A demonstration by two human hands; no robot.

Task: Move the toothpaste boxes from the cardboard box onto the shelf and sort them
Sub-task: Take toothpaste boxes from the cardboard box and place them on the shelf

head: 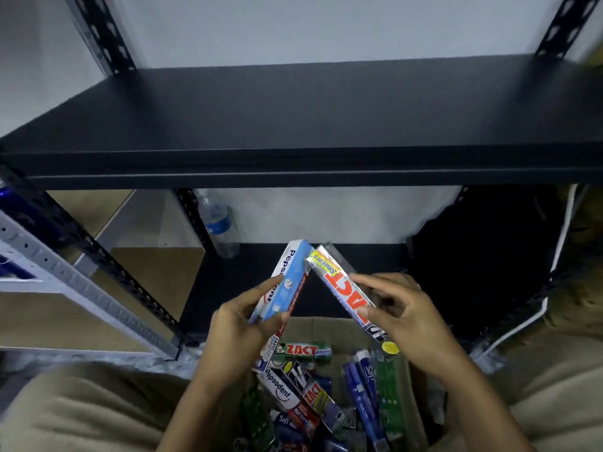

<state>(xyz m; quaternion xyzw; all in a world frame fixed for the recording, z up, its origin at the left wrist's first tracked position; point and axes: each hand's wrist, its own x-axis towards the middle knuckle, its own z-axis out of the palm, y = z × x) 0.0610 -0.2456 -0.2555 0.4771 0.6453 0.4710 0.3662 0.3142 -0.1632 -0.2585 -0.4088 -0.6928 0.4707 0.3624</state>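
Note:
My left hand (238,331) grips a light-blue Pepsodent box (287,275) that points up and to the right. My right hand (408,318) pinches a silver Zact Smokers box (339,285) that leans up and to the left. The top ends of the two boxes almost meet above the cardboard box (329,327). That carton sits between my knees and holds several more toothpaste boxes, among them a green Zact box (305,350) and a white Pepsodent box (277,388). The black shelf board (293,112) above them is bare.
A plastic water bottle (218,223) stands on the lower shelf board (241,282) at its back left. Perforated black uprights (98,252) frame the rack, and a grey rack (49,265) stands to the left. A white cable (561,243) runs down the right side.

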